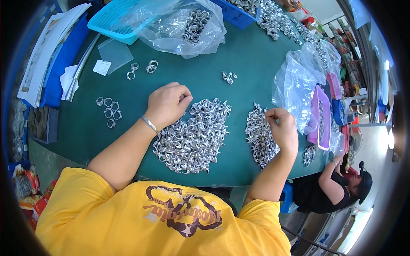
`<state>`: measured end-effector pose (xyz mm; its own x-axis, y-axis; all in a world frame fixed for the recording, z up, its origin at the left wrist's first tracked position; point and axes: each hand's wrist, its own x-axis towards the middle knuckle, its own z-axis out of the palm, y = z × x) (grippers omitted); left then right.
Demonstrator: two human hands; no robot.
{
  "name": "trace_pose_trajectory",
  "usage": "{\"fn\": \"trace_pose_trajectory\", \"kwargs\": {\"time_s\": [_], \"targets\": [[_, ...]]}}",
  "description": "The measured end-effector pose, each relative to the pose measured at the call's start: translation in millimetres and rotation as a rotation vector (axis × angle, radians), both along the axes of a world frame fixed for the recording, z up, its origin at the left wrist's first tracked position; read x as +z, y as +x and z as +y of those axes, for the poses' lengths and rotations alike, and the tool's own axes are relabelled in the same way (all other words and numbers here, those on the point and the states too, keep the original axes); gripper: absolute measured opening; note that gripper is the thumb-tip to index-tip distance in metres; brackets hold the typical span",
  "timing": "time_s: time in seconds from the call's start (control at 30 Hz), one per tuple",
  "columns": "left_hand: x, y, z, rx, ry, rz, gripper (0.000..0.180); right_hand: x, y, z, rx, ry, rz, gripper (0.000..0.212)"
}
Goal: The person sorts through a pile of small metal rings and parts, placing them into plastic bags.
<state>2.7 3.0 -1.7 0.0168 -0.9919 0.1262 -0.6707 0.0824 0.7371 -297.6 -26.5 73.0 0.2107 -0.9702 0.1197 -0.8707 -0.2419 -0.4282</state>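
A wide pile of small curved silver metal pieces (192, 141) lies on the green table in front of me. My left hand (168, 104) is closed at its upper left edge, fingers curled down; what they hold, if anything, is hidden. To the right is a narrower pile of similar silver pieces (257, 134). Over its right side my right hand (284, 130) is pinched, thumb against forefinger, and I cannot make out anything between them. A few loose silver pieces (229, 77) sit apart, farther back.
Several silver rings (112, 112) lie at left, with more rings (151, 66) farther back. Beyond stand a turquoise basket (112, 21) and a plastic bag (171, 36) of rings. Clear bags (294, 81) and a purple tray (316, 119) are at right; another person (335, 187) sits beyond.
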Motion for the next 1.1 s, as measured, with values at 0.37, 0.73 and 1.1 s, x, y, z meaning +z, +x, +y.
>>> {"fn": "trace_pose_trajectory", "kwargs": {"time_s": [0.37,0.73,1.1], "targets": [[0,-2,0,0.004,0.012,0.007,0.008,-54,73,-55,0.198,-0.044,0.013,0.02],[-3,-1,-2,0.008,-0.016,0.01,0.008,-54,64,-38,-0.037,0.0,-0.147,0.016],[-1,-1,-1,-0.003,0.012,0.019,0.009,-61,60,-34,0.074,-0.09,-0.125,0.014]]}}
